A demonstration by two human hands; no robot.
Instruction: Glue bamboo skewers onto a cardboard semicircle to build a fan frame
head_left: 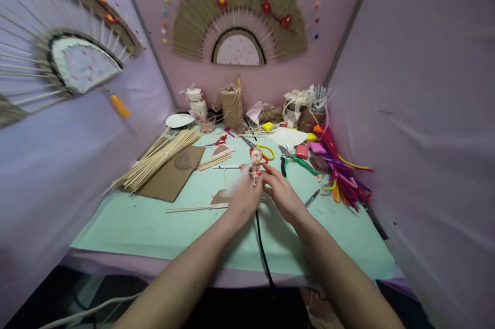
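Note:
My left hand (244, 199) and my right hand (284, 192) meet over the middle of the table. Between them stands a floral-patterned glue gun (256, 158), white with red and orange, its lower part hidden. The left fingers close around it, and a pale blur lies beside them. My right fingers curl in against the left hand; what they grip is hidden. From under the hands a black cord (260, 241) runs over the table's front edge. Left of my hands lies a brown cardboard piece with a pink-white edge (221, 197), touching a thin stick (185, 209).
Bundled sticks (162, 156) lie on brown cardboard (170, 179) at the left. Yellow-handled scissors (268, 152), green-handled pliers (303, 163) and a craft knife (312, 198) lie near my right hand. Pipe cleaners (346, 179) spread at the right. A decorated fan (237, 9) hangs behind.

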